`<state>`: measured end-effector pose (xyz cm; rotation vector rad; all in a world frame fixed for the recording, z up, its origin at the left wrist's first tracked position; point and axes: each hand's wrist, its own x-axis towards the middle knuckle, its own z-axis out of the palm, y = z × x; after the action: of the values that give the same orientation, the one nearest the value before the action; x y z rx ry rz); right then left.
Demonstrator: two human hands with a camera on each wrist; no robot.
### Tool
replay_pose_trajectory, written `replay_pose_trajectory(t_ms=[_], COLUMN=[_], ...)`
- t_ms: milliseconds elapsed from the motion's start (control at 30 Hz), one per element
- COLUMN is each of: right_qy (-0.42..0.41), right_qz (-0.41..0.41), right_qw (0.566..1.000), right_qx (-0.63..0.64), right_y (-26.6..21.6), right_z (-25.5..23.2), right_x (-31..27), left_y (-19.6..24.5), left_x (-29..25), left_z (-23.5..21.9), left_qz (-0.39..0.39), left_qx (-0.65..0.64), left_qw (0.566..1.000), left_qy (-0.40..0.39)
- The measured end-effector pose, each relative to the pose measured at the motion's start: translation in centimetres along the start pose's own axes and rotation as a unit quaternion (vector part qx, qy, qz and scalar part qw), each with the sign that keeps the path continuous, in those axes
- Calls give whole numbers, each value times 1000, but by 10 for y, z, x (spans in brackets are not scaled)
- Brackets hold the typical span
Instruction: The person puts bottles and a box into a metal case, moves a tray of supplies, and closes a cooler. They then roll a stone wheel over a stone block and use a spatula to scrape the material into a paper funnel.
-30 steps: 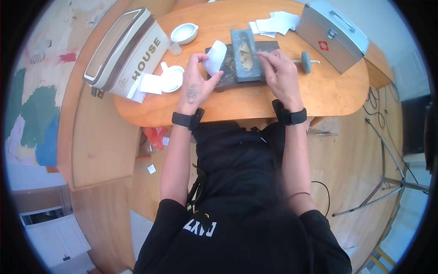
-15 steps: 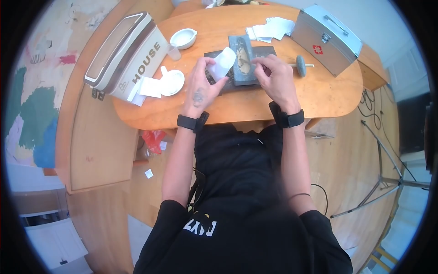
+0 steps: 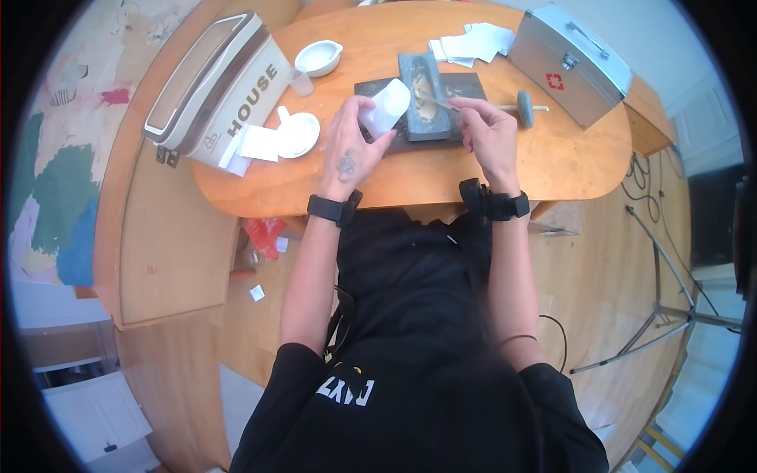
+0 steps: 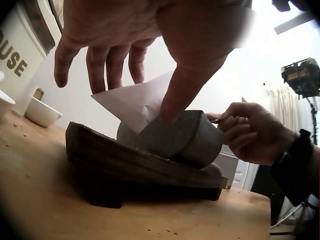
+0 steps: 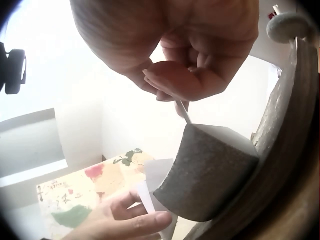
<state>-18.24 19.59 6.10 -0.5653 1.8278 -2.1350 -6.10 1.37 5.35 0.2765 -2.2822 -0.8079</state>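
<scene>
A grey stone grinding trough (image 3: 432,134) with tan powder (image 3: 426,94) in its hollow stands on a dark base board (image 3: 467,85). My left hand (image 3: 349,148) holds a bent sheet of white paper (image 3: 385,110) between thumb and fingers, right at the trough's left side. In the left wrist view the paper (image 4: 137,102) slopes down against the stone. My right hand (image 3: 490,142) pinches a thin rod-like tool (image 3: 442,103), which reaches over the right rim into the hollow. The tool's tip is too small to make out; its shaft (image 5: 184,112) shows in the right wrist view.
A stone wheel on a wooden axle (image 3: 525,109) lies right of the board. White papers (image 3: 475,43) and a metal case (image 3: 574,67) stand behind it. On the left are a HOUSE box (image 3: 248,94), a white bowl (image 3: 318,57), a small cup (image 3: 300,82) and a white dish (image 3: 298,135).
The left hand has tipped the paper, so its open face shows more. My right hand has shifted slightly right, and the thin tool shows more clearly over the trough.
</scene>
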Motion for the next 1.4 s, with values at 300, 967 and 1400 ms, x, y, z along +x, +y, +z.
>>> replay_pose_trajectory(t_ms=[300, 967, 1400], right_qy=[-21, 60, -49], right_qz=[-62, -336, -380], right_qw=[995, 914, 847], right_qx=[73, -219, -368], right_y=[-13, -31, -27], right_z=[-6, 1, 19], right_x=[-6, -5, 50], left_y=[10, 7, -1], left_x=[4, 1, -3], left_z=[-1, -2, -11], left_qz=[-41, -63, -69], left_qx=[3, -7, 16], left_qw=[999, 998, 997], left_qy=[-28, -15, -2])
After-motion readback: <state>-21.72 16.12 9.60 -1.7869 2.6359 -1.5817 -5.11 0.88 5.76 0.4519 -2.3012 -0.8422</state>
